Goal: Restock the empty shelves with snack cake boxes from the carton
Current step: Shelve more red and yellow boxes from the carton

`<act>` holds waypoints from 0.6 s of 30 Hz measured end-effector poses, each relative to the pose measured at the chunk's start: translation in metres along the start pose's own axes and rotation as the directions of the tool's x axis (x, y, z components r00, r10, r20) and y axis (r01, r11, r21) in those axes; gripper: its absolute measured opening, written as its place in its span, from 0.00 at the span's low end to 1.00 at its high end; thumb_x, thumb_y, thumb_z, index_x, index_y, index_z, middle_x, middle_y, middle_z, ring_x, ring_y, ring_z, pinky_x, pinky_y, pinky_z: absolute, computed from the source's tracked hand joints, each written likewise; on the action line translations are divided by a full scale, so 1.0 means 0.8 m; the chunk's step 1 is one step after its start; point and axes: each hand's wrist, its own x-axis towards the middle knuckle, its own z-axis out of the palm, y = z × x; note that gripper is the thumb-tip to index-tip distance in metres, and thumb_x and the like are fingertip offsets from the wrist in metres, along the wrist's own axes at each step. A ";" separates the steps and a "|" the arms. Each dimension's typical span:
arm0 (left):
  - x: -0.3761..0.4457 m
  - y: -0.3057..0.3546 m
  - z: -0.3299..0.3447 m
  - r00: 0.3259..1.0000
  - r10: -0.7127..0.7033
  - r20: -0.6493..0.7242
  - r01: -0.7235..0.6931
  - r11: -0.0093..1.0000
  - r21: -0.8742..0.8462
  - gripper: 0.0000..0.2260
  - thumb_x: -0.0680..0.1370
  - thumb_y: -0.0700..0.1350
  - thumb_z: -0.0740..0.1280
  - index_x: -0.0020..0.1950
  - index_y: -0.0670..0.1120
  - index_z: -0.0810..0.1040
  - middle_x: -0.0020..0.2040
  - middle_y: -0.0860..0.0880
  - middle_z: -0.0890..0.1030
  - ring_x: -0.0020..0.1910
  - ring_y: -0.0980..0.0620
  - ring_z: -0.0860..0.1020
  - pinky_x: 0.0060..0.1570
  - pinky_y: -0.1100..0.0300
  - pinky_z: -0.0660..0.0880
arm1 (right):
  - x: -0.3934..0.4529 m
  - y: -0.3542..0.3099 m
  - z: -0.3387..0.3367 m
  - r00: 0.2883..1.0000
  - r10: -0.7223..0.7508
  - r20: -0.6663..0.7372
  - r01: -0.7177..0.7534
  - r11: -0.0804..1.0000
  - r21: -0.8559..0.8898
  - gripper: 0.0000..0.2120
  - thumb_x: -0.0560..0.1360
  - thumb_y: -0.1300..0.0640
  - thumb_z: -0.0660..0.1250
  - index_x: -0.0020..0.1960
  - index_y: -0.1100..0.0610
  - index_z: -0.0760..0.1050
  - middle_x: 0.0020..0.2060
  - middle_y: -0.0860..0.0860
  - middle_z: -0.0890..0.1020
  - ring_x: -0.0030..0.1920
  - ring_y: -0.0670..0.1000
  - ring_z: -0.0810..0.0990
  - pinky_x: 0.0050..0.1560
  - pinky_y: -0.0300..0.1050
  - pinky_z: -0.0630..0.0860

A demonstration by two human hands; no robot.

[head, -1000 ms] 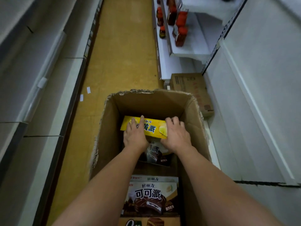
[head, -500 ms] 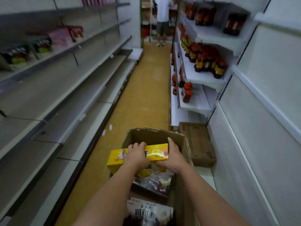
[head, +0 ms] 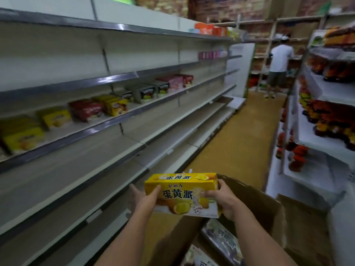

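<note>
box: yellow box [head: 181, 194] was held above carton [head: 255, 206]
left hand [head: 143, 198]: fingers gripped box's left end
right hand [head: 222, 198]: fingers gripped right end
shelf [head: 115, 120]: left, partly stocked

Both our hands raised in front of us, gripping

Our left hand [head: 143, 196] curls round the near left end of the yellow box [head: 182, 194], thumb on its front face. Our right hand [head: 223, 200] clamps the right end, fingers wrapped round the edge. Both bare forearms reach forward and converge from the bottom of the view.
</note>
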 end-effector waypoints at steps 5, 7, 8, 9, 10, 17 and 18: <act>-0.002 -0.022 -0.108 0.994 -0.097 0.044 0.107 0.914 -0.392 0.48 0.62 0.74 0.64 0.74 0.47 0.60 0.69 0.39 0.71 0.63 0.35 0.73 0.61 0.38 0.71 | -0.008 -0.012 0.094 0.962 0.021 0.272 -0.038 0.998 0.057 0.27 0.66 0.69 0.73 0.61 0.55 0.68 0.54 0.60 0.80 0.53 0.63 0.80 0.49 0.59 0.77; -0.001 -0.036 -0.150 0.996 -0.092 0.008 0.086 0.886 -0.455 0.37 0.71 0.68 0.62 0.73 0.47 0.61 0.67 0.39 0.72 0.63 0.35 0.73 0.58 0.41 0.72 | -0.011 -0.012 0.137 0.939 0.024 0.343 -0.038 0.999 0.035 0.26 0.68 0.68 0.72 0.62 0.55 0.68 0.54 0.61 0.80 0.52 0.64 0.80 0.46 0.58 0.78; 0.001 -0.044 -0.167 0.995 -0.094 -0.020 0.073 0.877 -0.475 0.35 0.73 0.66 0.62 0.72 0.46 0.62 0.67 0.39 0.72 0.63 0.35 0.72 0.57 0.42 0.72 | -0.014 -0.014 0.156 0.932 0.023 0.363 -0.033 0.999 0.020 0.25 0.69 0.68 0.71 0.63 0.56 0.68 0.54 0.61 0.79 0.52 0.63 0.80 0.45 0.57 0.78; -0.001 -0.054 -0.190 0.994 -0.095 -0.061 0.054 0.872 -0.487 0.34 0.73 0.65 0.63 0.71 0.46 0.63 0.66 0.40 0.73 0.63 0.36 0.72 0.54 0.44 0.71 | -0.018 -0.015 0.182 0.921 0.027 0.389 -0.028 1.000 -0.003 0.25 0.70 0.67 0.71 0.63 0.56 0.67 0.54 0.60 0.79 0.51 0.63 0.80 0.43 0.56 0.78; -0.003 -0.062 -0.209 0.990 -0.086 -0.110 0.021 0.870 -0.492 0.31 0.74 0.64 0.63 0.69 0.46 0.65 0.64 0.40 0.74 0.63 0.37 0.72 0.53 0.45 0.70 | -0.023 -0.017 0.203 0.912 0.032 0.409 -0.022 0.999 -0.028 0.24 0.71 0.67 0.71 0.63 0.56 0.66 0.54 0.59 0.79 0.51 0.62 0.80 0.43 0.57 0.78; -0.034 -0.125 -0.373 0.939 -0.063 -0.338 -0.149 0.810 -0.567 0.21 0.73 0.63 0.64 0.57 0.50 0.73 0.54 0.46 0.79 0.55 0.44 0.76 0.59 0.48 0.70 | -0.073 -0.014 0.376 0.835 0.062 0.546 0.078 0.970 -0.231 0.26 0.72 0.65 0.68 0.66 0.57 0.62 0.55 0.56 0.76 0.55 0.57 0.76 0.55 0.55 0.72; -0.041 -0.135 -0.394 0.933 -0.058 -0.354 -0.167 0.802 -0.573 0.19 0.74 0.62 0.64 0.56 0.50 0.73 0.54 0.46 0.79 0.54 0.45 0.76 0.56 0.49 0.70 | -0.083 -0.013 0.397 0.825 0.057 0.562 0.102 0.964 -0.247 0.25 0.72 0.65 0.68 0.66 0.57 0.64 0.56 0.56 0.76 0.56 0.56 0.75 0.58 0.55 0.70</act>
